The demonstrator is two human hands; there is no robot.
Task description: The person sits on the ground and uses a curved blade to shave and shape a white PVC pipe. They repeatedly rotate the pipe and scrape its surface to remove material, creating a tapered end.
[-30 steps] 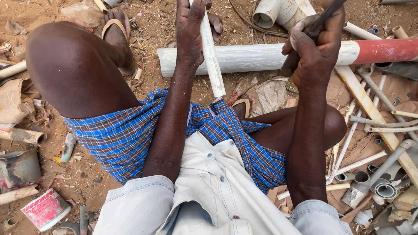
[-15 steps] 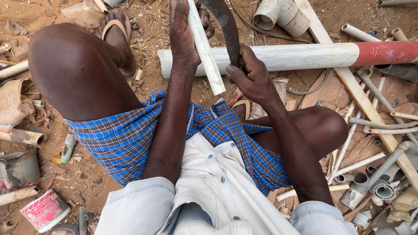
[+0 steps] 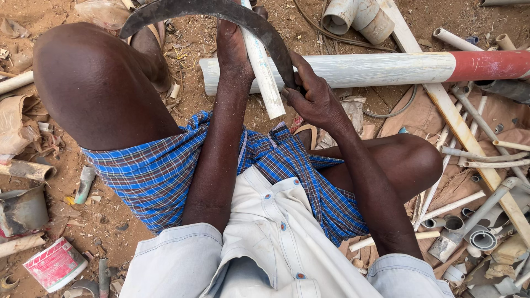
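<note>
Both hands are closed on what they carry. The left hand (image 3: 234, 47) is wrapped around a thin white pipe (image 3: 264, 74), holding it tilted so that its near cut end hangs just above the blue checked shorts (image 3: 165, 171), while its far end runs out of the top of the view. The right hand (image 3: 314, 99) grips the handle end of a dark curved blade (image 3: 221, 14), a sickle-shaped piece of metal that arcs from the fist up and over to the left, crossing the thin white pipe beside the left hand. Whether the edge is biting into the pipe cannot be told.

Behind the hands, a thick white pipe with a red end (image 3: 386, 69) lies across the sandy ground (image 3: 61, 16) from the middle to the right edge. To the right of the bent knee lies a heap of pipe offcuts and fittings (image 3: 475, 232). At the near left, a small red and white tub (image 3: 55, 265) lies on its side among scraps.
</note>
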